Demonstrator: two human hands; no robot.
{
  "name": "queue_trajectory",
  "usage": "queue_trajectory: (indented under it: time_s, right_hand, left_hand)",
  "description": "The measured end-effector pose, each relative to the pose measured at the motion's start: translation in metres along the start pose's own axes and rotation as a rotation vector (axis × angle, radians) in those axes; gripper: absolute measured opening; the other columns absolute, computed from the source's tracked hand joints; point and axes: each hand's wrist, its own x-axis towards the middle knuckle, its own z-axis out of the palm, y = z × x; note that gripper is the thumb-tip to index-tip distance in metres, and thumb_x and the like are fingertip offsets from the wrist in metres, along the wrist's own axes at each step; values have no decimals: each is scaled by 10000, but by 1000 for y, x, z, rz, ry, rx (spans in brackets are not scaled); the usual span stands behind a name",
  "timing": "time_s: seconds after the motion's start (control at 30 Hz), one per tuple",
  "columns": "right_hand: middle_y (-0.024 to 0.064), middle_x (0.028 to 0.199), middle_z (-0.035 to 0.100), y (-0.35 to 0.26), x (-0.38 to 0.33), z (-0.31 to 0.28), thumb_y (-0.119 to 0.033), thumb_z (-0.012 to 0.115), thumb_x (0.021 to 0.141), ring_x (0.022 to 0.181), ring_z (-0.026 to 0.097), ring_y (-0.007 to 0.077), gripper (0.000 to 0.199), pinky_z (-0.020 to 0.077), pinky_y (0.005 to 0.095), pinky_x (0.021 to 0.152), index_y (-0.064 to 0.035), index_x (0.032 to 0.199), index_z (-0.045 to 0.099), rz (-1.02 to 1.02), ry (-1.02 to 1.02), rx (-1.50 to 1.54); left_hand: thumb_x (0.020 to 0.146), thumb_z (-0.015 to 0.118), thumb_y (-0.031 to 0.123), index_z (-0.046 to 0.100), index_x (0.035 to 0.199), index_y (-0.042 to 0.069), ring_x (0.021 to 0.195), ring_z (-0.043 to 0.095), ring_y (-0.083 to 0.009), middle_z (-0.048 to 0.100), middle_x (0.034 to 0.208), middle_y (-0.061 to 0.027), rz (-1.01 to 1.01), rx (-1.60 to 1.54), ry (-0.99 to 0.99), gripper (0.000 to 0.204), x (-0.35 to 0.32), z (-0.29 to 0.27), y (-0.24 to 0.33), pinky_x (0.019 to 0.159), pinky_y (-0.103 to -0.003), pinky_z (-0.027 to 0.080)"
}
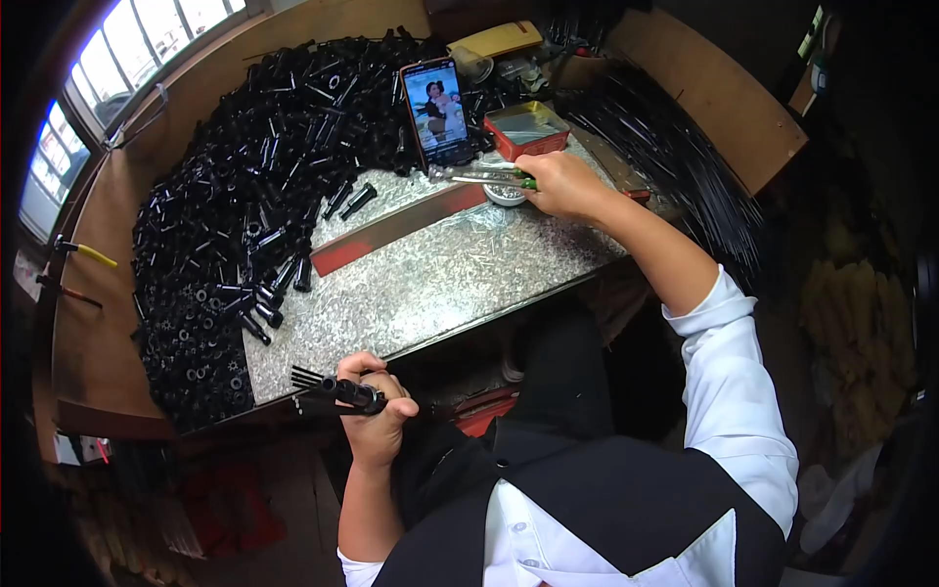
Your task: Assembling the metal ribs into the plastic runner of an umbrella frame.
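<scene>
At seven o'clock, left hand [381, 430] clasped round black parts [354, 393]; at one, right hand [559, 186] clamped on green-handled tool [489, 178]; at ten, large heap [284, 147], apparently unfinished.

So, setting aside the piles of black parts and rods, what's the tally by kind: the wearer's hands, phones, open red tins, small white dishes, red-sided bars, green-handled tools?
Hands (left hand, right hand): 2
Phone: 1
Open red tin: 1
Small white dish: 1
Red-sided bar: 1
Green-handled tool: 1
Total: 7
</scene>
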Motion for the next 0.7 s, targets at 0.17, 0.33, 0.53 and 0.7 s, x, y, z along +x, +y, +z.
queue_trajectory:
  time_s: [0.17, 0.33, 0.53, 0.7]
  right_hand:
    - [173, 849, 660, -5, 25, 3, -214, 645, 793, 829, 639, 361, 198, 496, 466, 721, -67, 925, 636, -25, -218, -145]
    - [183, 899, 665, -9, 37, 5, -243, 637, 808, 872, 642, 349, 220, 505, 447, 755, -50, 910, 661, -21, -344, -143]
    - [179, 888, 663, -6, 42, 8, -163, 604, 763, 871, 641, 345, 173, 504, 442, 758, -47, 883, 653, -44, -333, -112]
    - [180, 882, 661, -7, 40, 7, -205, 613, 759, 871, 640, 346, 207, 502, 451, 766, -74, 916, 647, -43, -286, -67]
  left_hand:
    - [694, 834, 228, 370, 1054, 0, 490, 406, -51, 418, 548, 43, 19, 24, -38, 630, -2, -3, -4, 507, -189, 358]
    - [694, 834, 219, 370, 1062, -6, 487, 409, -54, 422, 546, 40, 15, 12, -51, 635, -2, -1, -2, 501, -192, 362]
    - [764, 783, 277, 341, 1090, 3, 453, 389, -77, 402, 548, 22, 57, 94, -100, 613, 0, -2, -6, 452, -212, 340]
    - [766, 781, 277, 347, 1096, 0, 457, 390, -77, 395, 555, 23, 37, 98, -94, 612, -1, -2, -6, 454, -213, 343]
